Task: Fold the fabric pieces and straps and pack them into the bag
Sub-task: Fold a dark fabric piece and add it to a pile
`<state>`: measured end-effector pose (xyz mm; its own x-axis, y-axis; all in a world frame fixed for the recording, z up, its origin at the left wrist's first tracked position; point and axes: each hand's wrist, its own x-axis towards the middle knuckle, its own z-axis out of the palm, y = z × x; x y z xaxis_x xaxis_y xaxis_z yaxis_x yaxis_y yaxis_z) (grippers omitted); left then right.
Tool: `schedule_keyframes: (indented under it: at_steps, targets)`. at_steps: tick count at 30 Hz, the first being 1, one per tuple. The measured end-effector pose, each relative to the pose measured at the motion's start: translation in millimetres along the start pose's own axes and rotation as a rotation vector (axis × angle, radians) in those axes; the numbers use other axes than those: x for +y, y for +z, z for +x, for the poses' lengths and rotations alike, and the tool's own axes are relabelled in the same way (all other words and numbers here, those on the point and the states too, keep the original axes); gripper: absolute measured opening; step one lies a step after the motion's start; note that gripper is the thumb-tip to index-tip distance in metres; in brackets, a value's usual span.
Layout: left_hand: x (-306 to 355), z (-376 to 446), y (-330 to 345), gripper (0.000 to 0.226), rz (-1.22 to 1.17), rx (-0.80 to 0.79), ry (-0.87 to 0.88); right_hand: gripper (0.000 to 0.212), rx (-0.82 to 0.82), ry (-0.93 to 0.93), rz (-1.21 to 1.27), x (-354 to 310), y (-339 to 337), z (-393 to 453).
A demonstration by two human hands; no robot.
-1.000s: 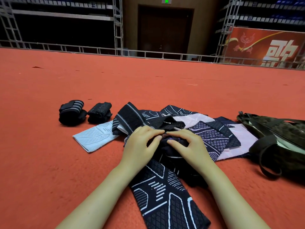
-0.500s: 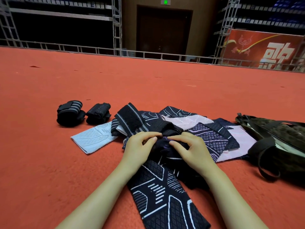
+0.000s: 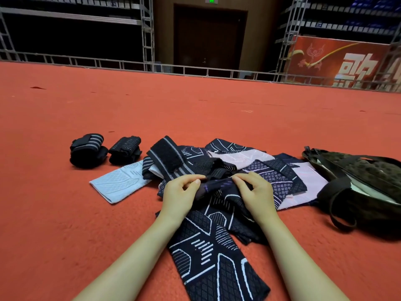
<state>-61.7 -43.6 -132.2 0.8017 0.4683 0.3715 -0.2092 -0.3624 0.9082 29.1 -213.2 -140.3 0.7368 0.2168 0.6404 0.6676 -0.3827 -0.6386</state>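
Item: dark patterned fabric piece [image 3: 213, 253], black with white line markings, laid on the red floor [image 3: 65, 213] and running from the pile toward 6 o'clock between the forearms. Its far end is bunched under both hands. Left hand [image 3: 180, 194]: fingers curled, thumb and forefinger pinching the bunched edge at its 3 o'clock side. Right hand [image 3: 255, 193]: fingers curled, gripping the same bunched edge at its 9 o'clock side; the two hands sit near each other with the gathered cloth between them. Pile of fabric pieces [image 3: 249, 164], dark and pale pink, lies just beyond the hands at 12 to 2 o'clock. Striped black strap [image 3: 167, 158] rests on the pile at 11 o'clock. Pale blue fabric piece [image 3: 117, 184] lies flat at 9 o'clock of the left hand. Two rolled straps [image 3: 86, 149] stand side by side at 10 o'clock, apart from the pile. Container: dark bag [image 3: 364, 183] at 3 o'clock, mouth open, a light-coloured item showing inside; its nature cannot be told.
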Motion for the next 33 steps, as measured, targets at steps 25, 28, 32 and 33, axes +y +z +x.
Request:
schedule_keyframes:
  at_steps: [25, 28, 32, 33]
  targets:
    - [-8.6, 8.7, -19.4, 0.035, 0.134, -0.356, 0.054, 0.011, -0.296, -0.272, 0.071, -6.5, 15.9, -7.0]
    - [-9.4, 7.4, -16.5, 0.026, 0.104, -0.291, 0.032, 0.007, -0.265, -0.142, 0.125, -5.1, 14.8, -5.6]
    - [-12.2, 7.0, -15.6, 0.024, 0.098, -0.276, 0.034, 0.016, -0.255, -0.039, 0.182, -5.1, 14.3, -4.3]
    - [-13.0, 6.3, -15.1, 0.024, 0.096, -0.269, 0.034, 0.016, -0.254, -0.027, 0.185, -4.9, 14.4, -4.0]
